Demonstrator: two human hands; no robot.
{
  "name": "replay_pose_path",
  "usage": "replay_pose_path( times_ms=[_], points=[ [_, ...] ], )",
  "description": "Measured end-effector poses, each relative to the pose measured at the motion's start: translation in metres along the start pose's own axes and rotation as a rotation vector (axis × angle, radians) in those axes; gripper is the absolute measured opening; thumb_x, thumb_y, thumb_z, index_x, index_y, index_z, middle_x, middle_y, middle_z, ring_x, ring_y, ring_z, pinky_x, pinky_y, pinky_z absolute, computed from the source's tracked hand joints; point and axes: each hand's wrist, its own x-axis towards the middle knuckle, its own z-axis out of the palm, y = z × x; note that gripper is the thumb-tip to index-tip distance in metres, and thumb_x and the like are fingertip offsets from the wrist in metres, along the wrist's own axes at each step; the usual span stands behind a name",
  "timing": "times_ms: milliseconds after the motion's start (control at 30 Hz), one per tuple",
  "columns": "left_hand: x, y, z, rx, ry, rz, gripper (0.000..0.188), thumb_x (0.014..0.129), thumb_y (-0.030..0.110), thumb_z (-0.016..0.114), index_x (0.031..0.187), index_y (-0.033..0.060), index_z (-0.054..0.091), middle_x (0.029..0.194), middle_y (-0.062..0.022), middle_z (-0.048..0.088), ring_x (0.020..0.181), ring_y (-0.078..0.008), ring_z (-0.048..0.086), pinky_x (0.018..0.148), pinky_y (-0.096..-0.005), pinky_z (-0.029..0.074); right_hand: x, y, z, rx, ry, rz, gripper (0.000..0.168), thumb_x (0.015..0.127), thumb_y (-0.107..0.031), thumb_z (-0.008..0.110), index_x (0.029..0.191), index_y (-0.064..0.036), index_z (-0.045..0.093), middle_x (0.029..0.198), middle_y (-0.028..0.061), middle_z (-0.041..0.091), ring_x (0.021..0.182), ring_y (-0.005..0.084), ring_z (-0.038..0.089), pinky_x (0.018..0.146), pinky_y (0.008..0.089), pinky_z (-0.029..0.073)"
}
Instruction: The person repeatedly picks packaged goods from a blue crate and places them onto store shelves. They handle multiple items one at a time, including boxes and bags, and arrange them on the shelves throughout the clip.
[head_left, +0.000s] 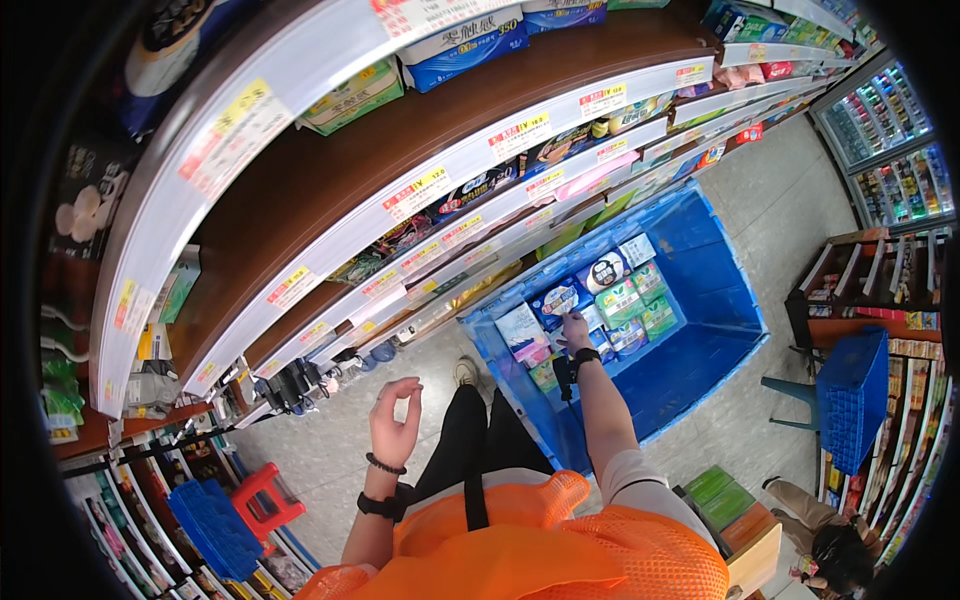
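Observation:
A large blue plastic crate (712, 300) stands on the floor in front of me, with packs of sanitary pads laid in its left and middle part. My right hand (576, 332) reaches down into it, its fingers at the lower edge of a dark blue pack (561, 298). Whether they grip that pack cannot be made out. Around it lie a white and pink pack (521, 334), a dark purple pack (604, 271) and several green packs (619, 300). My left hand (396, 420) hangs outside the crate, empty, its fingers loosely curled towards the thumb.
Tagged store shelving (450, 180) runs along the crate's far left side. Behind the right side are a blue crate on a stool (851, 397) and a drinks fridge (877, 142). A red stool (266, 502) is at lower left. A person (832, 540) crouches at lower right, near green boxes (716, 491).

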Motion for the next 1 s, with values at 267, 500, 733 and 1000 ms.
replay_pose_path(
  times_ms=[267,500,733,1000],
  points=[
    [0.019,0.022,-0.007,-0.042,-0.154,0.156,0.019,0.086,0.005,0.062,0.105,0.0040,0.062,0.094,-0.0115,0.066,0.086,-0.0238,0.066,0.076,-0.0314,0.051,-0.125,-0.051,-0.033,0.260,-0.161,-0.285,0.012,0.094,-0.017,0.052,0.099,-0.007,0.052,0.093,0.0046,0.054,0.083,0.0175,0.056,0.077,0.0337,0.053],
    [0.026,0.032,-0.018,-0.254,-0.239,0.109,0.046,0.085,0.020,0.071,0.125,0.0057,0.054,0.108,-0.0114,0.066,0.098,-0.0204,0.064,0.082,-0.0321,0.052,-0.323,-0.095,-0.006,0.354,-0.380,-0.342,0.008,0.094,-0.016,0.056,0.088,-0.012,0.053,0.080,-0.0005,0.054,0.076,0.0107,0.057,0.079,0.0285,0.051],
    [0.033,0.028,-0.030,-0.730,-0.199,-0.054,0.069,0.081,0.021,0.077,0.130,-0.0045,0.036,0.122,-0.0158,0.053,0.109,-0.0189,0.057,0.088,-0.0304,0.050,-0.412,-0.107,0.068,0.177,-0.691,-0.355,0.013,0.098,-0.023,0.053,0.093,-0.010,0.054,0.092,0.0017,0.058,0.092,0.0130,0.059,0.091,0.0303,0.047],
    [0.050,-0.016,-0.111,-0.564,-0.067,-0.060,0.053,0.076,0.012,0.080,0.117,-0.0010,0.049,0.104,-0.0081,0.062,0.094,-0.0135,0.060,0.082,-0.0269,0.051,-0.394,-0.112,0.104,-0.290,-0.817,-0.488,0.031,0.098,-0.029,0.050,0.112,-0.002,0.055,0.113,0.0085,0.062,0.107,0.0183,0.060,0.090,0.0307,0.045]
  ],
)
